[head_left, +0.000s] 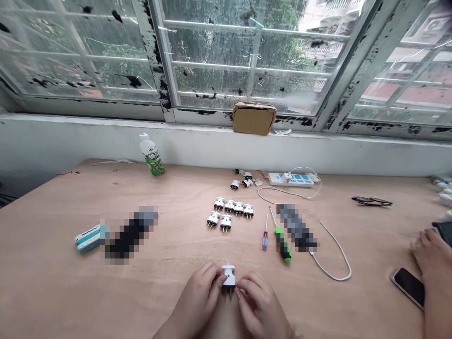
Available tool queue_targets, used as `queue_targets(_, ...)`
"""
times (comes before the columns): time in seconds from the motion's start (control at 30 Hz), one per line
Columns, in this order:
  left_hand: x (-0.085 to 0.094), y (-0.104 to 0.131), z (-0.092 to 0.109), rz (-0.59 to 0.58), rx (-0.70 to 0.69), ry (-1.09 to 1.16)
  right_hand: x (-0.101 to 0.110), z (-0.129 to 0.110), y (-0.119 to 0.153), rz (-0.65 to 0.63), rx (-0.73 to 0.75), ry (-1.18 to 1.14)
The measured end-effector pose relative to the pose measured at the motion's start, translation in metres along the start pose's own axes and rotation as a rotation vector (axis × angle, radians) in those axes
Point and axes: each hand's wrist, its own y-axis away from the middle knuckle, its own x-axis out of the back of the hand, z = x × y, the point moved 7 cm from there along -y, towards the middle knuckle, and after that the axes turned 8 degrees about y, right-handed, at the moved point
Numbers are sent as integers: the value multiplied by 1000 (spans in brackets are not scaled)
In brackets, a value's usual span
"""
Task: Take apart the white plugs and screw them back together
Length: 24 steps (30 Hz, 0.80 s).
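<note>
Peeling window frames backed the plywood desk. Near its front edge, the left hand and right hand pinched a white plug between their fingers; it looked light, rigid, smooth, best gripped by its sides.

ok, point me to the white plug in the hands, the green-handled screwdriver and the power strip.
white plug (229,275), head view, on its round body between the fingertips.
green-handled screwdriver (283,244), head view, on the handle.
power strip (291,179), head view, on its top face.
</note>
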Motion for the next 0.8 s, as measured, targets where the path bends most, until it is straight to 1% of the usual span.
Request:
queue_targets(0.07, -1, -4, -1, -10, -18, -36, -1, 9, 3, -10, -37, 13)
queue_targets(0.2, -5, -8, 2, -21, -139, -220, -2, 19, 10, -21, -90, 34)
queue_targets(0.3, -10, -8, 5, -4, -227, -360, -3, 21, 12, -7, -93, 45)
queue_targets(0.43, -17, -10, 10, 10, -335, -489, -3, 22, 14, 17, -73, 64)
queue_targets(0.6, -26, -19, 19, -60, -420, -677, 0, 21, 15, 28, -64, 47)
queue_targets(0.7, -26, -26, 24, -98, -463, -691, 2, 20, 14, 38, -54, 40)
queue_targets(0.8, -27, -30, 25, -176, -498, -691, 3, 22, 14, 34, -67, 27)
